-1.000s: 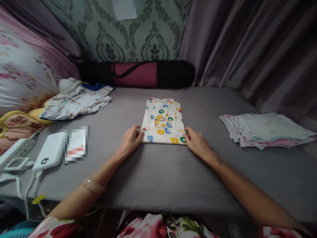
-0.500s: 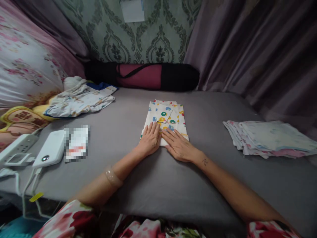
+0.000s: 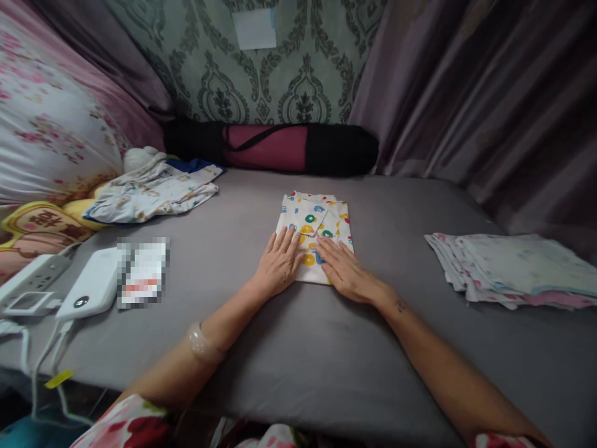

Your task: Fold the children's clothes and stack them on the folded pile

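Folded printed cloth [image 3: 313, 223] bears the left hand [image 3: 278, 264] and right hand [image 3: 344, 270], flat and apart, on its near half; stacked cloths [image 3: 517, 264] lie right.

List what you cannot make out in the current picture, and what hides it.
All in the head view:
Near corners of the cloth: covered by the left hand and right hand.
Print on the packet: blurred by pixelation.
Reading on the power bank: too small.
Right end of the stack: cut off by the right edge.
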Available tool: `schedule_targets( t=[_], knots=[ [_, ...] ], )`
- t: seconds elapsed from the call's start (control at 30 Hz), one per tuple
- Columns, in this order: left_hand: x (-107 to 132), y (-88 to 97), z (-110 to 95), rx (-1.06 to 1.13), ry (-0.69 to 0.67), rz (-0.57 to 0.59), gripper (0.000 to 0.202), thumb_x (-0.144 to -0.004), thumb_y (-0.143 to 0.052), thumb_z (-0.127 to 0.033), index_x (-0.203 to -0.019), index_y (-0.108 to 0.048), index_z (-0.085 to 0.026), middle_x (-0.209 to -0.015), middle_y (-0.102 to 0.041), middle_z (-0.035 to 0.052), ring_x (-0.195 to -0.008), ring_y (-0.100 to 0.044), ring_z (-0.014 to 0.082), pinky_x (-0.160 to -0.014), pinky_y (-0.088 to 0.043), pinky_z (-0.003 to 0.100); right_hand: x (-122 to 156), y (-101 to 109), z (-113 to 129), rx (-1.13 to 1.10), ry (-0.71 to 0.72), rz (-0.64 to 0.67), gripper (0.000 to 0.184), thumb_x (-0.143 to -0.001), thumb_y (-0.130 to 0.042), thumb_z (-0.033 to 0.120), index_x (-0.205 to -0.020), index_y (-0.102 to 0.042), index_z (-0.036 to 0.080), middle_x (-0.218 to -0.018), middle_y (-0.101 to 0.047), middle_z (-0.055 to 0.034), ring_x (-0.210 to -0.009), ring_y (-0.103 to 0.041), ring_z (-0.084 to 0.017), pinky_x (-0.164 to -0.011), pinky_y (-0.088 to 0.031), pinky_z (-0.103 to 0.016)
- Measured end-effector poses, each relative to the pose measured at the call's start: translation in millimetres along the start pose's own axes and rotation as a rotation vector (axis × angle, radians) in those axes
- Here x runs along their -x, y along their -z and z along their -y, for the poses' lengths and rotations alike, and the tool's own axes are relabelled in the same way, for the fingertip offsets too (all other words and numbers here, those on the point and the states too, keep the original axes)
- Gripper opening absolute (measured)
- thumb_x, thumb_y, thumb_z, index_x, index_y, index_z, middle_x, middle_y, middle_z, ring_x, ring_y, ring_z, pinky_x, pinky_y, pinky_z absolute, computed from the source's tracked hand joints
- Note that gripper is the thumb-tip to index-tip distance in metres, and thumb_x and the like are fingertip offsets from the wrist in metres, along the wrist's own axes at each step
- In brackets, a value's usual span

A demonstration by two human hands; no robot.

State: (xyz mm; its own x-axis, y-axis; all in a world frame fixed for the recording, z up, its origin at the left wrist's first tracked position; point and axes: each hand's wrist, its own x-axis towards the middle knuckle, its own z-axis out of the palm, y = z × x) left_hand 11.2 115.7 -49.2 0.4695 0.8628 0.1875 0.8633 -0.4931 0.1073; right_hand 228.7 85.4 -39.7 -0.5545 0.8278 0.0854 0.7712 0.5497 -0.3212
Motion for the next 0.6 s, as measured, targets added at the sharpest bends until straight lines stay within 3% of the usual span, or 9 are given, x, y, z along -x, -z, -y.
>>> schedule_targets(
  t=[0.1,0.23,0.37,0.43,0.6],
  knots=[
    [-2.1,-1.5,8.6,0.004,0.022,0.052,0.061,-0.099,-0.022,-0.044,-0.147,-0.030,-0.006,-0.156,-0.022,0.0164,-0.146,-0.013,0.0271,-0.118,-0.014,0.046,-1.1,-4.6,-10.0,0.094,-0.102,-0.046,0.061,-0.100,-0.018,0.043,-0.153,-0.018,0.013,-0.158,-0.017,-0.0106,-0.146,-0.009,-0.022,-0.119,-0.014,-0.047],
    [-2.5,-8.4,13.5,0.058,0.044,0.151,0.066,-0.098,-0.023,-0.048,-0.145,-0.032,-0.002,-0.153,-0.026,0.0212,-0.144,-0.019,0.0298,-0.117,-0.018,0.046,-0.2,-14.6,-17.0,0.154,-0.123,-0.035,0.062,-0.100,-0.019,0.044,-0.152,-0.019,0.011,-0.157,-0.019,-0.0134,-0.146,-0.011,-0.023,-0.118,-0.017,-0.046],
    [-5.1,-8.7,15.5,0.183,0.066,0.113,0.067,-0.096,-0.025,-0.050,-0.144,-0.034,-0.004,-0.154,-0.026,0.0204,-0.145,-0.018,0.0292,-0.118,-0.015,0.047,1.3,-14.8,-17.1,0.197,-0.119,-0.028,0.062,-0.100,-0.020,0.043,-0.152,-0.021,0.010,-0.157,-0.020,-0.0139,-0.145,-0.013,-0.022,-0.118,-0.017,-0.045],
    [-7.7,-3.7,18.2,0.327,0.143,0.083,0.065,-0.096,-0.021,-0.050,-0.143,-0.036,-0.007,-0.153,-0.029,0.0181,-0.144,-0.020,0.0271,-0.118,-0.017,0.046,-0.6,-10.1,-13.6,0.222,-0.105,-0.024,0.060,-0.100,-0.020,0.042,-0.151,-0.024,0.010,-0.156,-0.021,-0.0138,-0.145,-0.013,-0.023,-0.118,-0.016,-0.047],
    [-9.1,13.5,22.8,0.625,0.345,-0.116,0.060,-0.097,-0.017,-0.045,-0.141,-0.040,-0.012,-0.153,-0.033,0.0131,-0.145,-0.021,0.0214,-0.119,-0.015,0.043,-20.3,2.7,6.7,0.226,0.119,0.008,0.056,-0.100,-0.022,0.038,-0.150,-0.027,0.013,-0.157,-0.021,-0.0094,-0.146,-0.009,-0.021,-0.119,-0.008,-0.047]
  ],
)
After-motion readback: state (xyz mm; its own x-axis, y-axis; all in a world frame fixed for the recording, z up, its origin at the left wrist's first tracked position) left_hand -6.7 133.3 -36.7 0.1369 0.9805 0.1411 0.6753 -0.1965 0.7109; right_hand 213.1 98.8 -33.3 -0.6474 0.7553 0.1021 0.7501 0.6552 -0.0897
